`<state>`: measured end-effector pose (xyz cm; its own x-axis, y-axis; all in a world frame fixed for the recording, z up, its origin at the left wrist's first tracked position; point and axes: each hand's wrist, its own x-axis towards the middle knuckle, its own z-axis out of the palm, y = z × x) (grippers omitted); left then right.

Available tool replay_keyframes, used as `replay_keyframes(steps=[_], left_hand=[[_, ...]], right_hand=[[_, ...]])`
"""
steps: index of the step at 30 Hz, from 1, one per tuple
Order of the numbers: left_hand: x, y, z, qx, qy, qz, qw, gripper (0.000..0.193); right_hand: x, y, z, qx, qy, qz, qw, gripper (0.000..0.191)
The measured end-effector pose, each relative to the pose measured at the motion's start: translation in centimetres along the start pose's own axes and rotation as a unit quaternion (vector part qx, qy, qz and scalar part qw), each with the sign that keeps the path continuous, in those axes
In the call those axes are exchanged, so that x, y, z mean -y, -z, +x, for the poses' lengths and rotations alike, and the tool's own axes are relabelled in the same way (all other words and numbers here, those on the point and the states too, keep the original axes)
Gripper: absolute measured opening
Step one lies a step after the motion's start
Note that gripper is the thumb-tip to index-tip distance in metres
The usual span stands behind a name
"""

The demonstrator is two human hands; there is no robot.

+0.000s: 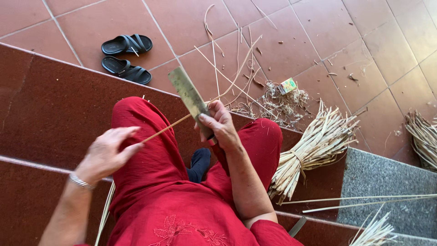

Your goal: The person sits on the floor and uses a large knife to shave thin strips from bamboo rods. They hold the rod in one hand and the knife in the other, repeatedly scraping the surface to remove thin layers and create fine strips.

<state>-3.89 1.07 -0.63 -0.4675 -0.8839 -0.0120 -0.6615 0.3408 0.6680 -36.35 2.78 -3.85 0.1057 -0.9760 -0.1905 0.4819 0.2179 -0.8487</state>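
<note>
Left hand (107, 152) pinches the near end of a thin pale strip (166, 129); its long axis runs up-right to the blade. Right hand (221, 125), the farther one, is clenched on a knife (189, 95), flat blade angled up-left and touching the strip. Strip hangs above red-clad knees. Bundle (314, 148) right, sandals (126, 57) beyond.

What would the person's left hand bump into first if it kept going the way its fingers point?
Probably the flat blade in the right hand: the left hand pinches a thin cane strip and points along it toward the blade. Depth is hard to judge.
</note>
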Motion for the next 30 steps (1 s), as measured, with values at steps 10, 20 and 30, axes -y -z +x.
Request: replay_keyframes(steps=[10, 20, 30], left_hand=[[-4.4, -6.6, 5.5, 0.042, 0.052, -0.359, 0.931, 0.015], [-1.8, -4.1, 4.1, 0.106, 0.17, -0.444, 0.874, 0.016], [-0.7, -3.5, 3.7, 0.072, 0.125, -0.421, 0.896, 0.016]], right_hand=[[0.3, -1.5, -0.8, 0.014, -0.031, -0.005, 0.999, 0.025], [2.1, 1.4, -1.1, -0.024, 0.028, 0.056, 0.998, 0.025], [1.9, -0.6, -1.4, 0.002, 0.005, 0.057, 0.998, 0.026]])
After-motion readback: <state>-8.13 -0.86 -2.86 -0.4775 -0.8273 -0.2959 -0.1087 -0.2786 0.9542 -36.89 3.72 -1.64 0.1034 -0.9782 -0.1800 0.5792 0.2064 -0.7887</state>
